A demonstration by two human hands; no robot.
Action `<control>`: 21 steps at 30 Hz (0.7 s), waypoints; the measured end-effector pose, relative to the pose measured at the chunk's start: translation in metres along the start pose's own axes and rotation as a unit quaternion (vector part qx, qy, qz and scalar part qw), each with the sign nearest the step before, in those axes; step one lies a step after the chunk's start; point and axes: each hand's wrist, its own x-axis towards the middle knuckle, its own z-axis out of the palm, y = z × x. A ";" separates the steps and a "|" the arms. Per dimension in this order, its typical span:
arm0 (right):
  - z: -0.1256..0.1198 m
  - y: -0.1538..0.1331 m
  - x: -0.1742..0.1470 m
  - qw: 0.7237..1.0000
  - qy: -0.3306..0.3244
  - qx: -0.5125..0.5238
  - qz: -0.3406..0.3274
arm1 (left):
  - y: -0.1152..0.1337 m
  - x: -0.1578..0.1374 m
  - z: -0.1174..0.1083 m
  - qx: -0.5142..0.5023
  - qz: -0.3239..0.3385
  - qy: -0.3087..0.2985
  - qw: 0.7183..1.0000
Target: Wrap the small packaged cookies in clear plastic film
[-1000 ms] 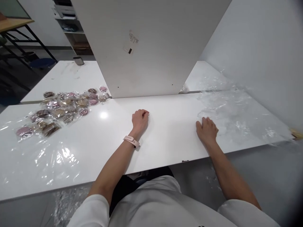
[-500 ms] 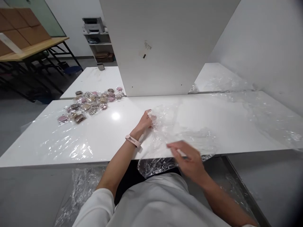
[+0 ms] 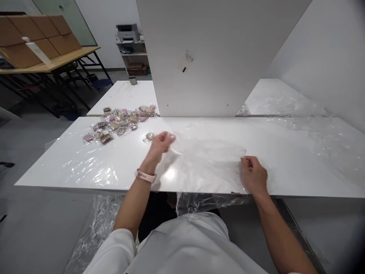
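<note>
A sheet of clear plastic film (image 3: 209, 161) stretches across the white table in front of me, and its near part hangs over the front edge. My left hand (image 3: 160, 145), with a pale pink band on the wrist, pinches the film's upper left corner. On the right side, my right hand (image 3: 255, 174) has its fingers closed on the film's other edge. Just left of my left hand lies one small round piece in clear wrapping (image 3: 149, 136). Further left are several similar wrapped pieces (image 3: 121, 123), pink, brown and tan, possibly sweets or biscuits.
More loose clear film (image 3: 333, 142) covers the table's right end, and some hangs below at the left (image 3: 99, 220). A tall white panel (image 3: 216, 57) stands at the table's back edge. A small cup (image 3: 132, 80) sits on the white surface behind. Cardboard boxes (image 3: 37, 36) stand far left.
My hands have moved apart, left hand leftward and right hand rightward, and the bunched film is now spread between them. A single wrapped piece now shows beside my left hand. The view has shifted slightly.
</note>
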 end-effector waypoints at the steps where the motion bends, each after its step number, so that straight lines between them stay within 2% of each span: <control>1: -0.004 0.004 0.008 1.000 -0.003 -0.026 0.015 | 0.003 0.006 -0.015 0.027 0.007 0.043 0.999; 4: -0.010 0.014 0.039 0.993 -0.026 -0.110 0.023 | 0.006 0.018 -0.049 0.175 0.046 0.135 0.974; 6: -0.014 0.018 0.060 0.986 -0.005 -0.165 0.002 | 0.005 0.022 -0.060 0.289 0.100 0.207 0.929; 8: -0.019 0.017 0.076 0.977 0.064 -0.199 -0.045 | 0.000 0.024 -0.065 0.391 0.125 0.251 0.877; 10: -0.023 0.009 0.083 0.965 0.139 -0.192 -0.108 | -0.008 0.027 -0.066 0.472 0.096 0.213 0.850; 12: -0.020 -0.008 0.078 0.961 0.149 -0.140 -0.185 | -0.020 0.032 -0.065 0.514 0.042 0.140 0.845; 13: -0.015 -0.019 0.072 0.960 0.114 -0.106 -0.231 | -0.027 0.036 -0.064 0.525 0.023 0.113 0.843; 15: 0.003 -0.041 0.053 0.945 -0.004 -0.054 -0.322 | -0.039 0.045 -0.061 0.541 0.015 0.101 0.835; 17: 0.026 -0.057 0.032 0.908 -0.130 -0.036 -0.397 | -0.048 0.056 -0.060 0.554 0.045 0.119 0.822; 18: 0.037 -0.062 0.023 0.890 -0.173 -0.039 -0.420 | -0.049 0.062 -0.061 0.558 0.066 0.126 0.817; 21: 0.058 -0.064 0.007 0.866 -0.226 -0.045 -0.445 | -0.044 0.080 -0.072 0.559 0.120 0.149 0.807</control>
